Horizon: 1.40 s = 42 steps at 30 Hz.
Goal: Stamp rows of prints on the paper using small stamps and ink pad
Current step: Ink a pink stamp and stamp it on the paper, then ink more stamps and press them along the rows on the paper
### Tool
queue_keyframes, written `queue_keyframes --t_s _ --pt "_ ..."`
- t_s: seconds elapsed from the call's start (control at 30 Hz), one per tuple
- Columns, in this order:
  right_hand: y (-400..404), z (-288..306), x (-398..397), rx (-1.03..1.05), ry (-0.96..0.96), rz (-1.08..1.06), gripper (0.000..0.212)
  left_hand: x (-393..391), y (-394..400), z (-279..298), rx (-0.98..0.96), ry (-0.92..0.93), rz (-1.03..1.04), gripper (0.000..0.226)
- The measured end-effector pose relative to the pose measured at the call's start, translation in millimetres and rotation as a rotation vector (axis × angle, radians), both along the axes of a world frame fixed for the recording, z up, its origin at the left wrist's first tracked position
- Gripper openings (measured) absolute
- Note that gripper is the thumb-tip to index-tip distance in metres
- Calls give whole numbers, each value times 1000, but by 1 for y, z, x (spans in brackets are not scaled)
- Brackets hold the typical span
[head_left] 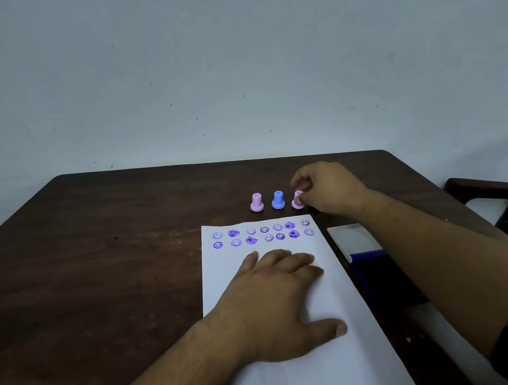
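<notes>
A: What's sitting where, big stuff first?

B: Table (91, 268) is taking up most of the view; paper (309, 383) is lying flat on it, running from the near edge toward the far side, w/ two rows of prints (262, 234) already filling its far end; the rest is showing blank.

A: How's the paper handling?

B: Thin, light, prob. sliding easily on the wood; left hand (273, 302) is lying on it palm down, fingers spread, holding nothing, just pinning the sheet.

A: And the ink pad (363, 270)?

B: Sitting just beside the paper's right edge, mostly hiding under the right forearm; lid looks to be lying open toward the far side, but can't say for sure.

A: Stamps?

B: Three are standing in a line just past the paper's far edge; pink stamp (256, 202) on the left, blue stamp (278, 200) in the middle, both untouched; right hand (328, 188) is pinching the third stamp (297, 200) w/ thumb and fingertips closing on its upper part.

A: Handling?

B: Small, light, rigid plastic by the look; narrow neck is the spot to pinch; they're tipping easily, I'd guess.

A: Anything in the way?

B: Blue stamp is standing near the pinched one, so knocking it is the risk; a chair (494, 187) is sitting off the right edge, well apart.
</notes>
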State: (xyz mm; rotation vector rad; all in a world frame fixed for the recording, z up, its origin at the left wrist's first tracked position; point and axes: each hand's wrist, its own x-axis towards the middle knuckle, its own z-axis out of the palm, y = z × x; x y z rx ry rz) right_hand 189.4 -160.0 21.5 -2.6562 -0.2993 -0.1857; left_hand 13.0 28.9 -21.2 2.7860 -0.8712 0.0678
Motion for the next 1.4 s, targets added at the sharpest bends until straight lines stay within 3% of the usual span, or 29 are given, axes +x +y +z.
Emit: queue_keyframes --t_s 0.17,0.37,0.77,0.87,1.1,1.23,1.4 --pt "1 7 -2 -68 27 6 25 -2 0 2 -1 -1 -2 89" --pt "11 19 -7 -81 -4 0 43 -3 0 4 4 1 -2 88" --pt "36 12 -2 -201 -58 103 22 -4 1 6 -33 -59 -17 81" --pt "34 14 -5 -121 -61 96 20 -4 2 7 -54 -72 -26 76" --pt "6 42 -42 274 -85 66 15 -8 7 25 -107 -28 -2 73" --pt "-31 48 -78 315 -231 -8 12 -18 23 42 -63 5 29 78" --pt "-76 32 -137 333 -197 -26 10 -54 53 37 -24 -41 33 81"
